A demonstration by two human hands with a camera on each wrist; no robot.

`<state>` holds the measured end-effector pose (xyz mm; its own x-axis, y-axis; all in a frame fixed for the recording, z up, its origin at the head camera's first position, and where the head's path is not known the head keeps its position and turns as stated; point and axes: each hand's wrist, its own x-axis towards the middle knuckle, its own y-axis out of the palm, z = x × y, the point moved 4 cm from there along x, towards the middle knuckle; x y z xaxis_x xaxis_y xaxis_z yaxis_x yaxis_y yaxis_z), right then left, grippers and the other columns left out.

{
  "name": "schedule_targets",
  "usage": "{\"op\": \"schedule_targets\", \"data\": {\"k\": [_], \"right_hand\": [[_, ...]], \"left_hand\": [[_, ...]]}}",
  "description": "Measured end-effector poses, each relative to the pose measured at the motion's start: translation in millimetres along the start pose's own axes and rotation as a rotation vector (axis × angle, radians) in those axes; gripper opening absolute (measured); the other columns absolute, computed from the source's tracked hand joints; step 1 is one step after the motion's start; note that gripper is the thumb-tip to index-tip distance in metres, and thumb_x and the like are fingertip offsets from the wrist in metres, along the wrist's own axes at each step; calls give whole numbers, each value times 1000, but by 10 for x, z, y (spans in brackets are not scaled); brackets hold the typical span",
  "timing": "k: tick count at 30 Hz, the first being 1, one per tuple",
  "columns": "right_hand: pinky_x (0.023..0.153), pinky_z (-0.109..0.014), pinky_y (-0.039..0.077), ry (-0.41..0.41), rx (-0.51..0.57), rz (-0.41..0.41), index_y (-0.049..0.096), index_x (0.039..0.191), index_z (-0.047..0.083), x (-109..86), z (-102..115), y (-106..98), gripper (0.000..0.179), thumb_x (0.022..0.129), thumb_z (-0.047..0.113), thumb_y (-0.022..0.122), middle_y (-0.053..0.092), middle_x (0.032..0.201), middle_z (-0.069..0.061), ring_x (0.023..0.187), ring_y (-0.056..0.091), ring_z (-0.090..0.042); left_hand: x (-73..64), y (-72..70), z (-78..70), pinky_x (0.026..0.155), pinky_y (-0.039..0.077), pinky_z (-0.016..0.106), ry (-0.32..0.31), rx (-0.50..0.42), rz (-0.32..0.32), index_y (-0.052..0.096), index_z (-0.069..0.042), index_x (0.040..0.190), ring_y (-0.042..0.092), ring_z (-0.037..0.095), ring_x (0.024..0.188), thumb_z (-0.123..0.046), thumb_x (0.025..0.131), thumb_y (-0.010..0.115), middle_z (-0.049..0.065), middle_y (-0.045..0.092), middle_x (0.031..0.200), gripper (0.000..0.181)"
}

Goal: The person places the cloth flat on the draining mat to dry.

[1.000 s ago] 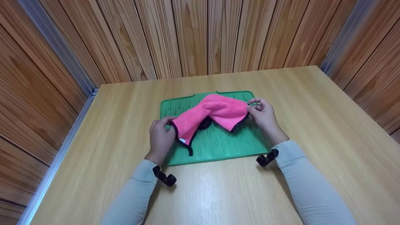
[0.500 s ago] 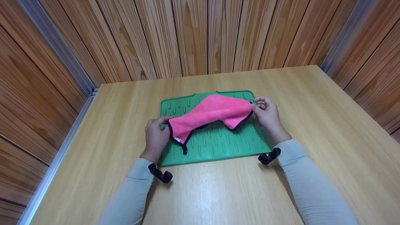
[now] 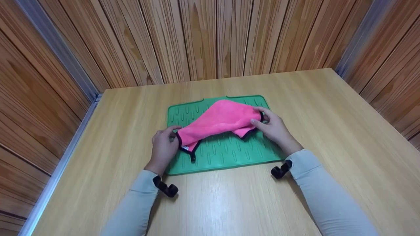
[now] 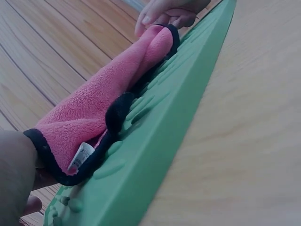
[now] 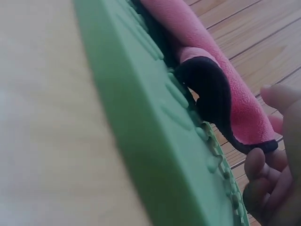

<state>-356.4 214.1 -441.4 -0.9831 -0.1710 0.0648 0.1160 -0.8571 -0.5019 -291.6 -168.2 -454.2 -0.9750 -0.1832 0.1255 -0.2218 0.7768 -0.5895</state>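
Note:
A pink fleecy cloth [image 3: 223, 116] with black edging and a dark underside is stretched across a green ribbed mat [image 3: 216, 154]. My left hand [image 3: 164, 144] pinches the cloth's left end, beside a small white label [image 4: 81, 156] and a short black loop [image 3: 193, 157]. On the other side, my right hand [image 3: 274, 127] grips the right end, its thumb lying over the pink face. The right wrist view has the fingers [image 5: 263, 172] at the black-edged corner. The cloth's middle arches up, and whatever lies beneath it is hidden.
The mat lies on a light wooden table [image 3: 216, 203]. Wood-plank walls [image 3: 203, 39] stand behind and at both sides, with grey metal strips at the corners. A black band with a rounded piece [image 3: 167, 190] sits at each wrist.
Both hands have drawn the cloth wider, smoothing its middle fold. The right hand has then come back slightly left, thumb over the cloth. A dark patch seen earlier beneath the cloth is now covered.

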Motion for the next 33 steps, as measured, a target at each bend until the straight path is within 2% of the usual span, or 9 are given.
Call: {"op": "schedule_targets", "data": {"k": [3,9,11,16,18,21,24,29,33], "right_hand": [[85,-27,49,13,-57,37,45,172,14,-40,2,17,69,112,34,72,65,155,-30,123,63,-32],[91,-33,49,32,-80,56,35,176,15,-93,12,60,79,110,33,75,65,153,-31,121,63,-33],[97,-34,51,21,-69,56,34,176,13,-101,29,80,80,109,28,75,62,159,-31,127,64,-36],[109,-32,49,-7,-61,61,33,176,7,-104,53,125,80,108,13,74,42,179,-23,145,59,-39],[101,-28,51,-3,-59,60,33,176,8,-106,54,130,79,108,9,73,42,179,-23,138,61,-37],[84,-21,51,9,-56,55,32,177,11,-108,57,119,79,108,8,71,50,169,-27,114,64,-28],[70,-21,51,20,-36,47,31,178,15,-107,55,88,80,109,8,70,63,146,-29,87,60,-18],[61,-22,49,2,22,4,32,177,18,-103,44,-11,79,109,6,70,70,104,-14,65,53,-7],[65,-21,50,-11,52,-16,31,178,19,-121,56,-96,80,109,6,70,70,101,-7,66,54,-6]], "left_hand": [[-37,2,12,131,31,60,22,-6,-7,75,-10,144,61,39,124,-9,108,60,23,77,114,39],[-145,5,41,126,39,66,-28,-82,65,64,-16,157,49,42,145,-18,111,47,23,64,151,50],[-181,14,46,126,41,68,-44,-85,96,59,-19,162,44,42,149,-21,111,49,22,60,157,52],[-217,39,37,127,45,66,-30,-27,127,53,-24,166,45,40,151,-23,109,68,19,63,153,58],[-217,38,32,127,47,65,-16,-18,121,54,-24,165,47,40,150,-21,109,71,18,65,151,58],[-218,23,28,124,50,61,-13,-29,108,55,-24,164,50,38,148,-19,111,71,18,65,150,55],[-220,10,36,120,54,58,-15,-47,98,55,-24,164,53,37,144,-19,112,70,18,65,147,54],[-217,-2,47,118,57,55,20,-92,53,55,-17,163,61,34,135,-15,114,67,18,67,138,51],[-217,-26,42,113,59,49,74,-140,19,54,-9,162,69,32,123,-9,115,63,19,71,131,48]]}}
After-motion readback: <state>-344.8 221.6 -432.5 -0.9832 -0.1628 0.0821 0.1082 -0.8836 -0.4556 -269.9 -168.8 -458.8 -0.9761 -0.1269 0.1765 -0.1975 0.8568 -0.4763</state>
